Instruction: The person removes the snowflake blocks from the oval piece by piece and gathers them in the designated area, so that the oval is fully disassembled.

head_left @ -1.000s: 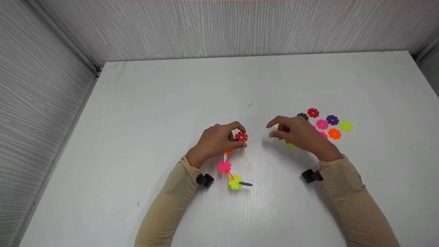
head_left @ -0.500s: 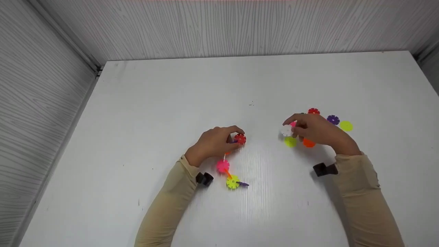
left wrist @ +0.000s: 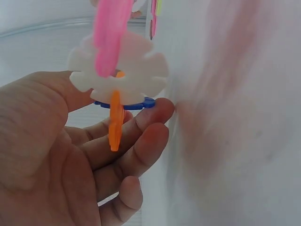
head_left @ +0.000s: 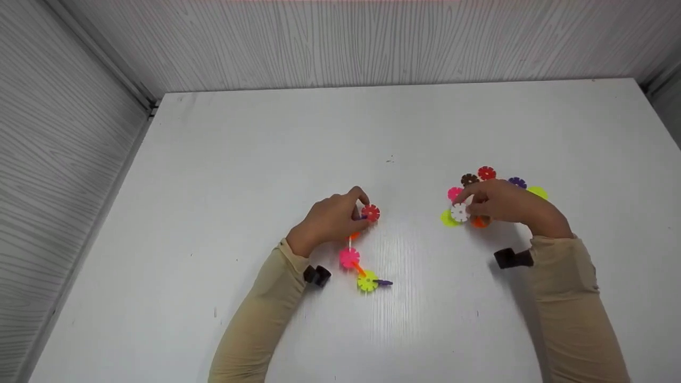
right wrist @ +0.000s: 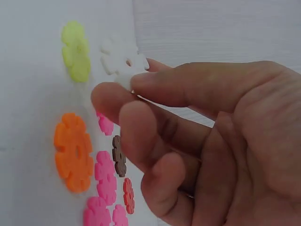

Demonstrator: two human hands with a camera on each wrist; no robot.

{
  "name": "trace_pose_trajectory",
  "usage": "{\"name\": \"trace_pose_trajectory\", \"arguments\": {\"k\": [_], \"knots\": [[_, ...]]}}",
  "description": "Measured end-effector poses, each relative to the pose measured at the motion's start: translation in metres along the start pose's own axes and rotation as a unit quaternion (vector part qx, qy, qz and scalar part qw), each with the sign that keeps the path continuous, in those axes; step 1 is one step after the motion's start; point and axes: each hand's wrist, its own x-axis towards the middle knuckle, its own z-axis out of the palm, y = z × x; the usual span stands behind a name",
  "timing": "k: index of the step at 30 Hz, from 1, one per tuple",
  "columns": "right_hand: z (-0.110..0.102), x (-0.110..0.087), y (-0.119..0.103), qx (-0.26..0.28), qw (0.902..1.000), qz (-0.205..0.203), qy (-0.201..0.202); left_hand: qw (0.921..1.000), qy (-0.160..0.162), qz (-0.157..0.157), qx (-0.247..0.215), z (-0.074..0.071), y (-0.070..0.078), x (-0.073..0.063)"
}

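Note:
My left hand (head_left: 330, 219) holds one end of a chain of slotted flower-shaped plastic discs. Beside its thumb and index fingertips is a red disc (head_left: 371, 213). The chain trails toward me through a pink disc (head_left: 349, 258) and a yellow disc (head_left: 367, 282) to a purple one (head_left: 383, 283). In the left wrist view, a white disc (left wrist: 148, 70), an orange disc (left wrist: 114, 132) and a blue disc (left wrist: 146, 103) are joined edge to face before the fingers. Between thumb and index finger, my right hand (head_left: 497, 201) pinches a loose white disc (head_left: 459, 213).
Several loose discs lie under and around the right hand, among them a yellow-green one (head_left: 448, 218), a brown one (head_left: 469, 180), a red one (head_left: 487, 173) and an orange one (right wrist: 74, 153). A wood-grain panel (head_left: 340, 42) stands behind the white table (head_left: 266, 138).
My right hand has moved right, away from the left hand, carrying the white disc over to the loose discs. The left hand has stayed nearly in place with the chain.

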Motion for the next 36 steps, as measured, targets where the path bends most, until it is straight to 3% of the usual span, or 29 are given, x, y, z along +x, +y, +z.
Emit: {"name": "trace_pose_trajectory", "arguments": {"k": [5, 9, 20, 36], "knots": [[-0.0039, -0.0034, 0.0041, 0.006, 0.9984, 0.028, -0.049, 1.0, -0.004, 0.0, -0.001, -0.0002, 0.0002, 0.0004], [-0.0051, -0.0052, 0.0047, 0.01, 0.9968, 0.043, -0.066, 1.0, -0.007, 0.0, -0.001, -0.0003, 0.0008, -0.0001], [0.0012, -0.0043, 0.0058, -0.002, 0.9951, 0.057, -0.08, 0.9999, -0.014, -0.009, -0.002, 0.0014, 0.0016, -0.0001], [-0.0013, -0.0077, 0.0032, 0.005, 0.9972, 0.036, -0.065, 0.9999, -0.014, -0.007, -0.005, 0.0017, 0.002, -0.0005]]}}
